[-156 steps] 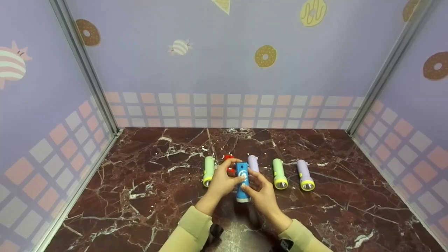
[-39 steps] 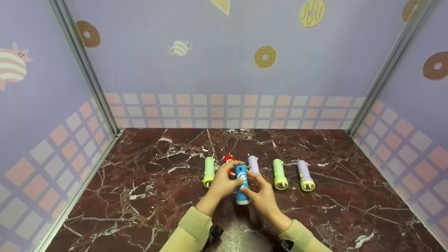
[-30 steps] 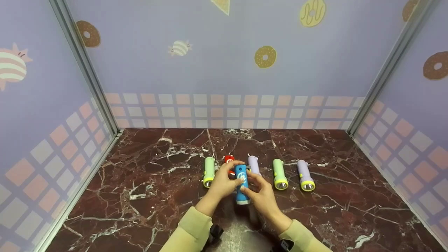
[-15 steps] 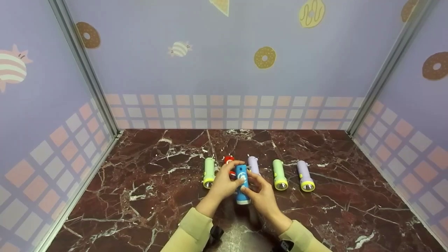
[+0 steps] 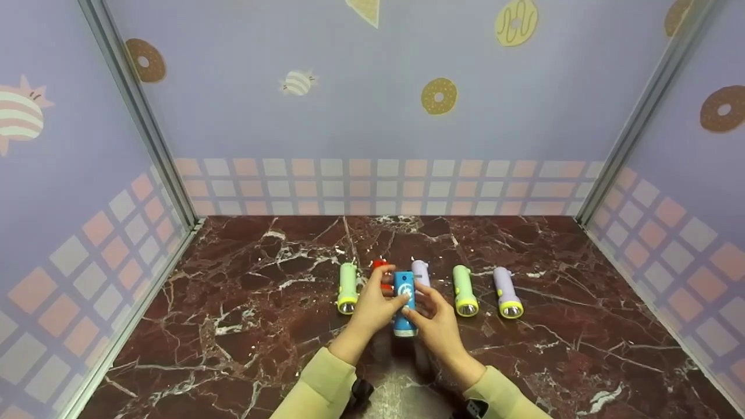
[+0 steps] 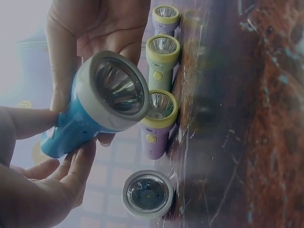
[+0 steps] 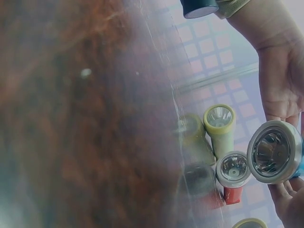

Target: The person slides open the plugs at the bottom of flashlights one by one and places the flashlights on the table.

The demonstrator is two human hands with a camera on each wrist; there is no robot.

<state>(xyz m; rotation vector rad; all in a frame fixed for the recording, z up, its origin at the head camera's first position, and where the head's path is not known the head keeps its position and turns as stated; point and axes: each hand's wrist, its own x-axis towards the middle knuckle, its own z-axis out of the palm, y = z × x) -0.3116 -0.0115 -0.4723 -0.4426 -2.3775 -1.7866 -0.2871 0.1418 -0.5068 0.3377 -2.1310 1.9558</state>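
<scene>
Both hands hold a blue flashlight with a white emblem and a pale lens rim, above the table with its lens end toward the person. My left hand grips its left side, thumb on the front face. From the right, my right hand pinches the lower body with thumb and fingers. The left wrist view shows the blue flashlight's clear lens, apparently unlit. Behind the left fingers lies a red flashlight, partly hidden. A lilac flashlight lies partly covered behind the right fingers.
A green flashlight lies left of the hands. To their right lie another green flashlight and another lilac flashlight, lenses facing the person. The dark red marbled table is bounded by patterned walls at back and sides.
Over the last half second the blue flashlight rises slightly and shifts a little right. The left index finger moves off its top edge. The other flashlights stay where they were.
</scene>
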